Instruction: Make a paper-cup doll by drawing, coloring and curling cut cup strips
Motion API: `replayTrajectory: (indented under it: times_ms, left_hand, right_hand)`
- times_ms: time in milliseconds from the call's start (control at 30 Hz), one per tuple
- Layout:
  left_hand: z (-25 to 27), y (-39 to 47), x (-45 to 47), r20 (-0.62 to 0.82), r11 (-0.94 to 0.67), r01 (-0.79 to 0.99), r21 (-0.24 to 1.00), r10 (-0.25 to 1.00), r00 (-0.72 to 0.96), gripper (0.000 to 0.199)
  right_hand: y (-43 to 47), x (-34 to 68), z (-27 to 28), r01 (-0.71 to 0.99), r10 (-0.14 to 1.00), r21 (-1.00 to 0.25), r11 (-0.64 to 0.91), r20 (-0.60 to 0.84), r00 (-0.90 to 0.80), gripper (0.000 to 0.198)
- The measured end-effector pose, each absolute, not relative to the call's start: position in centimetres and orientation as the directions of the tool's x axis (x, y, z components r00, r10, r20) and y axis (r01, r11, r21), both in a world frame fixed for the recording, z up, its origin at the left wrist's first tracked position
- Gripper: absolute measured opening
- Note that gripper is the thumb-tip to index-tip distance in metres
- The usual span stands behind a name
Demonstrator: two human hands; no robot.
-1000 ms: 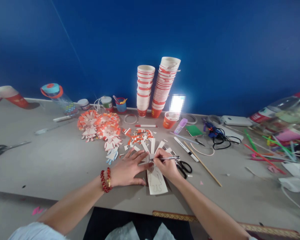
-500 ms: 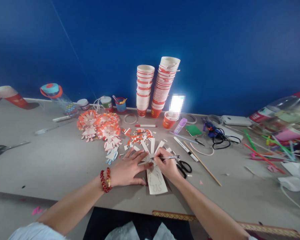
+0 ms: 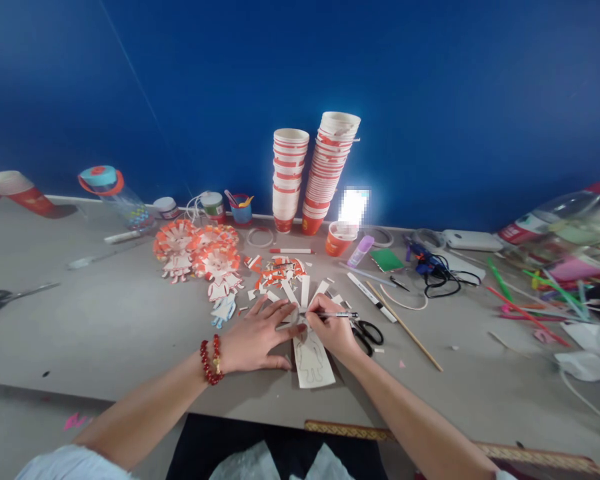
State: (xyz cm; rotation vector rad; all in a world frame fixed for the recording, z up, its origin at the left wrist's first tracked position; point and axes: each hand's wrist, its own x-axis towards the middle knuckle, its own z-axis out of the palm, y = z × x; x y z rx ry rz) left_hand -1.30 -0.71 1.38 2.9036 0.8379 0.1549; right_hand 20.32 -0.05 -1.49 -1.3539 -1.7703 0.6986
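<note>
A white paper cutout (image 3: 313, 367) lies flat on the table, its upper end split into several spread strips and its lower part bearing a pencil-like drawing of a figure in a dress. My left hand (image 3: 265, 333) rests on its left side, fingers spread and lying flat. A pen (image 3: 339, 314) is pinched in my right hand (image 3: 333, 327), its tip at the upper part of the cutout, where the strips meet. Black-handled scissors (image 3: 369, 335) lie just right of my right hand, their blades hidden. Orange and white paper scraps (image 3: 283, 272) lie beyond the strips.
Finished-looking paper dolls (image 3: 220, 263) with orange fringes lie at left. Tall stacks of paper cups (image 3: 290, 180) stand against the blue wall. To the right are a marker (image 3: 373, 298), a wooden stick (image 3: 410, 330), a glue gun (image 3: 425, 260) and bottles (image 3: 555, 213).
My right hand and the pen have shifted very slightly at the top of the drawing. My left hand and the paper cutout stay in place.
</note>
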Motion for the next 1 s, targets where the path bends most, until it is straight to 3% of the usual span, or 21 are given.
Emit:
replayTrajectory:
  times_ms: [233,500,1000]
  left_hand:
    - [1.3,-0.7,-1.3,0.085,-0.841,0.522,0.143,0.536,0.84,0.068]
    - [1.4,-0.7,-1.3,0.075,-0.842,0.519,0.15,0.533,0.843,0.069]
    - [1.4,-0.6,-1.3,0.079,-0.851,0.503,0.15,0.517,0.852,0.069]
  right_hand:
    - [-0.2,20.3,-1.3,0.494,0.958,-0.821,0.287,0.26,-0.123,0.01]
    - [-0.6,20.7,-1.8,0.212,0.97,-0.947,0.242,0.242,-0.025,0.012]
    - [-0.9,22.1,-1.3,0.451,0.957,-0.847,0.281,0.283,-0.064,0.012]
